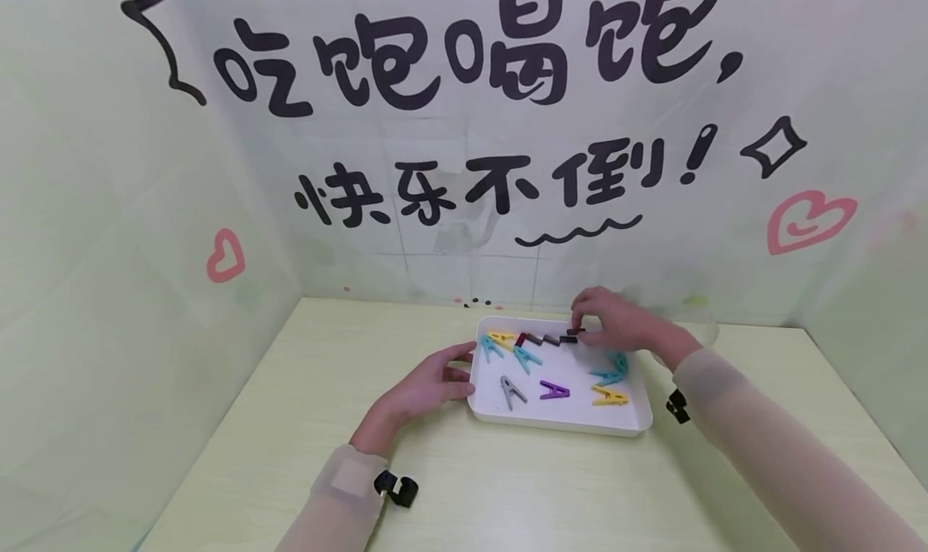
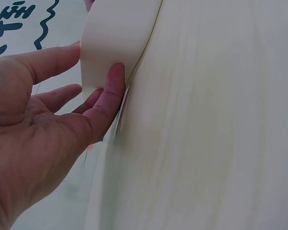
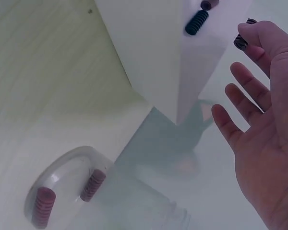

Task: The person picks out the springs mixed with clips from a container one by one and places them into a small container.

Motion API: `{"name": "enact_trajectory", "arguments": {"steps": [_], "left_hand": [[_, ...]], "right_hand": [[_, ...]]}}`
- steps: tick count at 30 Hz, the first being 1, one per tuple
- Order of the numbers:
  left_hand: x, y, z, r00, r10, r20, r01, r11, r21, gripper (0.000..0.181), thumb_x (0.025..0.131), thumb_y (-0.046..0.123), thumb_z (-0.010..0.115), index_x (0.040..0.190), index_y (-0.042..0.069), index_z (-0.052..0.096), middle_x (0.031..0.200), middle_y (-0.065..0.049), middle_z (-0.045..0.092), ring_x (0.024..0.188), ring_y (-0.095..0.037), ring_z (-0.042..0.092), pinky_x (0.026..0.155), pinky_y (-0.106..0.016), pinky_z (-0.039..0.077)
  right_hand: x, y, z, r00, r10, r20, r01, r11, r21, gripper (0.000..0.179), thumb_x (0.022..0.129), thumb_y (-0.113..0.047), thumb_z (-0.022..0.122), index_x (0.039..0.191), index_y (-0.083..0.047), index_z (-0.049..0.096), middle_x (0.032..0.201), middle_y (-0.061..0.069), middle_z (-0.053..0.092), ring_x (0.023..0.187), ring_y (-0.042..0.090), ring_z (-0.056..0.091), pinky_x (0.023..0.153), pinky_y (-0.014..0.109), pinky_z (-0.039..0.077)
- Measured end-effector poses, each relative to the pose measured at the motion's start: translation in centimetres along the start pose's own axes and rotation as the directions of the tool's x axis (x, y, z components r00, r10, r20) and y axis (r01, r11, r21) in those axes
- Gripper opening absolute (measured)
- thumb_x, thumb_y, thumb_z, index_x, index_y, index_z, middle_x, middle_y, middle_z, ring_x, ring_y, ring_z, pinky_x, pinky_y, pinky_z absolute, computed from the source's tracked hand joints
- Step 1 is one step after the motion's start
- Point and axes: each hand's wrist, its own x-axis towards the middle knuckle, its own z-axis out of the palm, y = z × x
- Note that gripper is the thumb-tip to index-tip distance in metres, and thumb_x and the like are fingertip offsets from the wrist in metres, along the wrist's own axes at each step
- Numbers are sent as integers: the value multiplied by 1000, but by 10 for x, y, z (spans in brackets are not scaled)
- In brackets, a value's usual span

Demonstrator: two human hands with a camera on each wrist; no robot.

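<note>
My left hand (image 1: 432, 381) rests its spread, relaxed fingers against the left wall of a white tray (image 1: 558, 425). In the left wrist view its fingertips touch the tray's outer side. Over the tray's back right edge, my right hand (image 1: 619, 320) pinches a small dark ribbed cylinder, like a coil spring (image 3: 240, 42), between thumb and index finger; the other fingers are spread. Below it, a black spring (image 3: 197, 22) lies in the tray. Along the back, several dark and reddish springs (image 1: 551, 340) form a zigzag row.
Clothespins lie in the tray: grey (image 1: 511, 392), purple (image 1: 554, 390), yellow (image 1: 611, 396) and several teal ones (image 1: 527, 359). Right of the tray, a clear container (image 3: 67, 165) holds reddish springs (image 3: 93, 185). A printed curtain (image 1: 464, 213) backs the table (image 1: 464, 495).
</note>
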Motion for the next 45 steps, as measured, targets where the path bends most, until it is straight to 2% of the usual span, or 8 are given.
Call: {"name": "enact_trajectory", "arguments": {"steps": [10,16,31,36,45], "left_hand": [[1,-2,0,1000,6,3,-6,1000,6,70,101,7,72,164,11,41,151,-11,53,124,-28,61,104,-44,54],[1,-1,-1,1000,6,10,-6,1000,4,71,101,7,72,164,10,41,152,-12,53,125,-29,60,104,-44,54],[2,0,-2,1000,-4,-4,4,1000,-3,70,101,6,72,164,11,41,152,-11,53,125,-28,60,104,-43,54],[0,1,-1,1000,-7,-7,7,1000,-2,70,101,6,72,164,12,41,151,-11,53,124,-28,60,104,-43,54],[0,3,0,1000,-5,-3,5,1000,-1,70,101,6,72,164,11,41,151,-11,53,124,-29,60,105,-43,54]], "right_hand": [[-12,8,-14,999,1,-38,3,996,92,9,97,-14,76,104,-19,75,112,1,68,108,34,62,99,54,52],[-21,12,-19,997,23,-69,-13,990,138,12,96,-13,77,106,-19,75,109,-3,69,106,31,64,99,56,54],[-52,23,-38,982,47,-183,-24,992,126,14,96,-9,76,109,-11,73,108,0,71,103,34,65,92,57,55],[-64,32,-42,972,64,-226,-38,992,119,13,96,-10,76,109,-12,73,108,1,71,104,35,64,93,58,54],[-87,43,-50,961,101,-259,-73,991,115,13,96,-10,78,108,-11,74,107,2,70,105,35,63,96,61,52]]}}
